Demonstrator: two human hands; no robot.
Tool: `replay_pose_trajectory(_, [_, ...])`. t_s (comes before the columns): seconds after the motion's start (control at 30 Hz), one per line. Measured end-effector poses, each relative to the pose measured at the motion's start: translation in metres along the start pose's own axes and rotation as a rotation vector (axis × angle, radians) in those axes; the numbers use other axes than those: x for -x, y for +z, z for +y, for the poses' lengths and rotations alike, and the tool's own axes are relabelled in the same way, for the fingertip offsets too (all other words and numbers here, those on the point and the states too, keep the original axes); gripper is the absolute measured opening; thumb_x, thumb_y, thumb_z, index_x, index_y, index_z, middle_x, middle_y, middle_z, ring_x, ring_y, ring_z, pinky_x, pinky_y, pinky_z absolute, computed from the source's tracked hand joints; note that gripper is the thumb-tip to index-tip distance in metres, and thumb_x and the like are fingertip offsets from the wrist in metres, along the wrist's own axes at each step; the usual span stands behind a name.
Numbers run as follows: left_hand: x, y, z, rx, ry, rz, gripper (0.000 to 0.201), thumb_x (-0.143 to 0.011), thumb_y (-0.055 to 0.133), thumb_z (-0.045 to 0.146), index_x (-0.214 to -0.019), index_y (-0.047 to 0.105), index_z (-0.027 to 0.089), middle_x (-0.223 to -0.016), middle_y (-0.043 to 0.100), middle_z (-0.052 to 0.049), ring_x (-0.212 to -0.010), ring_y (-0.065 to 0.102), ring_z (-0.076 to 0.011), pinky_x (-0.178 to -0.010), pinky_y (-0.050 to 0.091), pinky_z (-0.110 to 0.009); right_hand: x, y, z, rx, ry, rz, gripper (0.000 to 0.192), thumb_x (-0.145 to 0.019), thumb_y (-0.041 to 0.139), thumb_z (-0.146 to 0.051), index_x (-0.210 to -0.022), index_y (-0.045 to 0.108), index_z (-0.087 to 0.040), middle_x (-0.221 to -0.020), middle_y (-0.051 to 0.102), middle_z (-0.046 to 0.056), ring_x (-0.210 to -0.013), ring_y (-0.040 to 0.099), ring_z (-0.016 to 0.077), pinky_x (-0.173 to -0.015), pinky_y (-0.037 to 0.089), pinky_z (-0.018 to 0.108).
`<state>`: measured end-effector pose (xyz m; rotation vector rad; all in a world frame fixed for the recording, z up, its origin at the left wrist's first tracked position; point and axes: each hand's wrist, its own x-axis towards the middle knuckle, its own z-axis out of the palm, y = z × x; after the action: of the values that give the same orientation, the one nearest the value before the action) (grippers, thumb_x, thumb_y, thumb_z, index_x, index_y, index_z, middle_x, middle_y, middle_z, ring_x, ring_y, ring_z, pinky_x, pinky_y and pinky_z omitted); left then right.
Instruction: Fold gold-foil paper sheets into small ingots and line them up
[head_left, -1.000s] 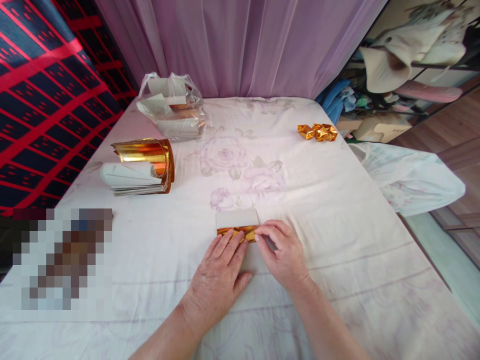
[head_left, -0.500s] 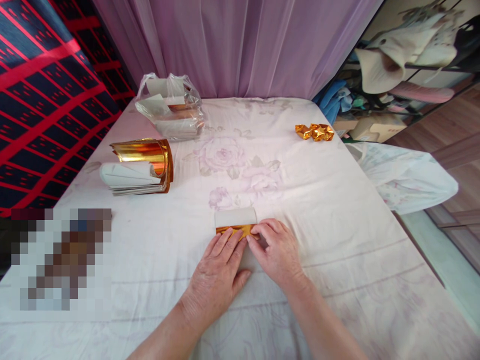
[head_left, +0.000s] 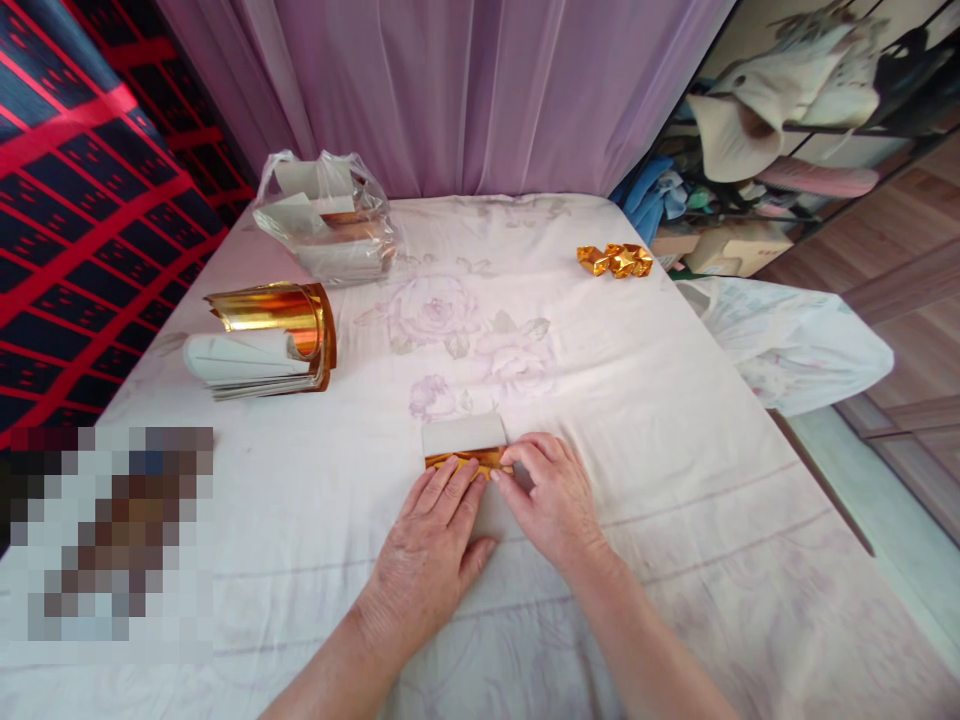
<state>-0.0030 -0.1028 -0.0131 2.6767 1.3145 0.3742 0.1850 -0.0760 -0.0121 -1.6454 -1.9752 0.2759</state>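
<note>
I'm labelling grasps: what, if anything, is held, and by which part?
Paper, at its near right corner, by the right hand; the left hand rests on it.

both forearms, the left (head_left: 330, 665) and the right (head_left: 645, 630), are bare from the wrists down to the bottom edge of the view, rounded and broadening toward it. the left hand (head_left: 424, 548) is bare too, its broad back marked with fine lines, and creases show at the left wrist (head_left: 369, 612). the thumb (head_left: 477, 562) is short and tapered. the right hand (head_left: 556, 500) is likewise ungloved, with a rounded back that looks smoother. the fingernails are too small to tell clearly.
</note>
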Motion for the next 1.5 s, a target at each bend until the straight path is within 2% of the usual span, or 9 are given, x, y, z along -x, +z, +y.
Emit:
replay_pose_trajectory(0.4, [-0.001,-0.001,0.000,-0.046,0.012,0.005,0.051,-0.094,0.051,0.041,-0.137,0.052,0.013,-0.146,0.052,-0.013,-0.137,0.045,-0.0295,-0.113,0.039,-0.047,-0.002,-0.010,0.014,-0.121,0.030,-0.058,0.008,-0.083,0.059,-0.016,-0.082,0.063,-0.023,-0.090,0.064,0.003,-0.085,0.061,0.0199,-0.077,0.046,0.035])
replay_pose_trajectory(0.53, [0.000,0.001,-0.001,-0.020,0.007,0.008,0.052,-0.095,0.050,0.041,-0.138,0.050,0.013,-0.147,0.051,-0.013,-0.138,0.042,-0.0292,-0.114,0.037,-0.047,-0.002,-0.010,0.023,-0.216,-0.001,-0.035,0.013,-0.085,0.053,-0.015,-0.084,0.064,-0.023,-0.089,0.066,0.004,-0.084,0.063,0.0189,-0.078,0.049,0.033])
replay_pose_trajectory(0.63, [0.000,0.003,-0.001,-0.019,0.002,0.003,0.051,-0.095,0.048,0.042,-0.139,0.050,0.014,-0.148,0.049,-0.012,-0.140,0.041,-0.0288,-0.114,0.037,-0.048,-0.002,-0.010,0.027,-0.300,0.034,0.046,0.015,-0.086,0.049,-0.017,-0.087,0.062,-0.023,-0.086,0.067,0.003,-0.079,0.064,0.0170,-0.072,0.051,0.029])
replay_pose_trajectory(0.77, [-0.001,0.004,-0.002,-0.021,-0.001,0.010,0.052,-0.095,0.049,0.041,-0.138,0.050,0.013,-0.147,0.050,-0.013,-0.139,0.041,-0.0301,-0.113,0.038,-0.049,-0.004,-0.011,0.014,-0.384,0.113,0.169,0.013,-0.091,0.050,-0.026,-0.097,0.061,-0.023,-0.085,0.069,0.002,-0.070,0.065,0.0150,-0.066,0.053,0.026])
replay_pose_trajectory(0.87, [-0.002,0.006,-0.002,-0.005,-0.009,0.007,0.051,-0.095,0.049,0.040,-0.139,0.048,0.015,-0.146,0.052,-0.012,-0.138,0.043,-0.0301,-0.113,0.038,-0.051,-0.009,-0.007,-0.002,-0.439,0.062,0.057,0.014,-0.093,0.049,-0.026,-0.097,0.061,-0.024,-0.086,0.070,0.002,-0.074,0.068,0.0153,-0.070,0.054,0.026])
replay_pose_trajectory(0.97, [-0.002,0.007,-0.004,0.023,-0.008,0.012,0.052,-0.094,0.050,0.039,-0.140,0.047,0.016,-0.146,0.052,-0.012,-0.139,0.042,-0.0302,-0.113,0.038,-0.052,-0.015,0.003,-0.008,-0.411,0.051,0.001,0.015,-0.093,0.046,-0.025,-0.096,0.061,-0.024,-0.090,0.072,0.003,-0.079,0.069,0.0164,-0.074,0.054,0.029])
replay_pose_trajectory(1.1, [-0.002,0.010,-0.005,0.035,-0.010,0.017,0.051,-0.094,0.050,0.039,-0.138,0.049,0.014,-0.146,0.052,-0.014,-0.140,0.041,-0.0304,-0.113,0.037,-0.052,-0.016,0.014,0.000,-0.287,-0.005,0.006,0.018,-0.090,0.046,-0.019,-0.096,0.063,-0.024,-0.093,0.072,0.004,-0.086,0.067,0.0183,-0.078,0.053,0.032])
replay_pose_trajectory(1.3, [-0.003,0.008,-0.004,0.012,-0.001,0.021,0.053,-0.092,0.053,0.037,-0.139,0.048,0.014,-0.146,0.051,-0.013,-0.138,0.043,-0.0312,-0.112,0.039,-0.052,-0.010,0.013,0.006,-0.138,-0.096,-0.010,0.017,-0.089,0.051,-0.015,-0.093,0.065,-0.023,-0.093,0.071,0.004,-0.089,0.063,0.0203,-0.083,0.047,0.034])
replay_pose_trajectory(1.5, [-0.005,0.006,-0.004,0.028,0.001,0.018,0.053,-0.091,0.056,0.036,-0.140,0.048,0.019,-0.147,0.050,-0.012,-0.138,0.042,-0.0318,-0.111,0.038,-0.053,-0.010,0.011,0.004,-0.095,-0.070,-0.022,0.017,-0.088,0.054,-0.014,-0.095,0.066,-0.024,-0.096,0.072,0.003,-0.093,0.062,0.0207,-0.083,0.043,0.035])
